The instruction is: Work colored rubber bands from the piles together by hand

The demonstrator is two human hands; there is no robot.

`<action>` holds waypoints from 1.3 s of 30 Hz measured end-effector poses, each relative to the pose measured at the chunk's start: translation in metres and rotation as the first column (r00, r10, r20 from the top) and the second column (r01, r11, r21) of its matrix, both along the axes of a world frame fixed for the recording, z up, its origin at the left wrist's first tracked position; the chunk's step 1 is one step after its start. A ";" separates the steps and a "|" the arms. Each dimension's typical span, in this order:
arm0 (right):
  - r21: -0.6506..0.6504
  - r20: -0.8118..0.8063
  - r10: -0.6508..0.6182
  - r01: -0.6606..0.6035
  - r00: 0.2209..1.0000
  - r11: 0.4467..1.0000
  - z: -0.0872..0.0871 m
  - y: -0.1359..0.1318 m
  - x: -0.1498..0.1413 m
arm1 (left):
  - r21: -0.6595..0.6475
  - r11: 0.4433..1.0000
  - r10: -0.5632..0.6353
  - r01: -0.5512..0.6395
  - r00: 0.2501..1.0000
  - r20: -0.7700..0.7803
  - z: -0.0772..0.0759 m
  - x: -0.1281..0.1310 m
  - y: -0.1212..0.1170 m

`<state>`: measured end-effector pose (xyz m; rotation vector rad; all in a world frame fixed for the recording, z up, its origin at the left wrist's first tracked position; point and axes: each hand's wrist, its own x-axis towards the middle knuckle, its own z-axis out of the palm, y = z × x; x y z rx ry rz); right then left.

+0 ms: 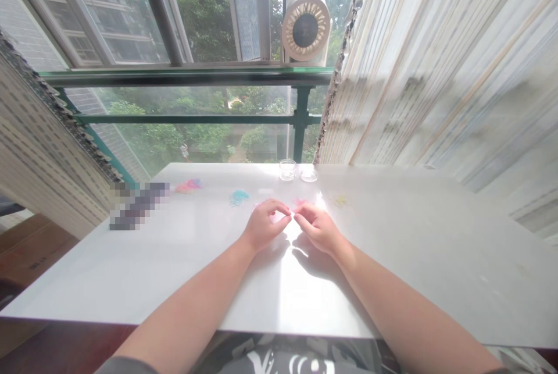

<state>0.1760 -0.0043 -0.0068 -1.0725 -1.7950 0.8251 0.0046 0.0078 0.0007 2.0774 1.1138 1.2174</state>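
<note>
- Far left, a pixelated item [139, 206] lay by the worktop [187, 252]'s slanting side edge.
- Next came a pink-and-purple bundle [188, 185], then blue strands [239, 198], spaced apart, probably to keep colours sorted.
- The left hand [267, 225] had thumb and forefinger drawn close; whether its grip was clamped on anything I could not tell.
- Two clear round containers [288, 170] stood beyond, near the far edge, presumably out of the fingers' way.
- Pink strands [299, 202] lay just past the hands, apparently for easy reach.
- The right hand [320, 228] faced the left, fingertips similarly close, contents too small to tell; meeting so nearly suggested fine two-handed work.
- Yellowish strands [340, 200] lay beyond it.
- Leftward, the bundles limited sideways movement; the near edge ran beneath the forearms; rightward, the broad surface seemed to offer more room.
</note>
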 end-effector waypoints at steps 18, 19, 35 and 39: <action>-0.027 0.023 0.022 -0.022 0.999 0.999 -0.007 0.002 0.000 | 0.006 1.000 0.018 -0.018 0.999 0.030 -0.003 0.000 0.000; -0.027 0.028 0.019 -0.019 0.999 0.999 -0.008 0.003 0.000 | 0.007 1.000 0.022 -0.022 0.999 0.033 -0.004 0.000 0.000; 0.000 0.056 -0.011 0.011 0.998 1.000 -0.007 0.003 0.001 | -0.029 0.999 0.034 -0.033 0.998 0.045 -0.004 0.001 -0.003; 0.005 0.078 0.005 -0.005 0.997 1.000 -0.006 0.003 0.002 | -0.020 0.999 0.027 -0.026 0.999 0.040 -0.002 0.002 -0.004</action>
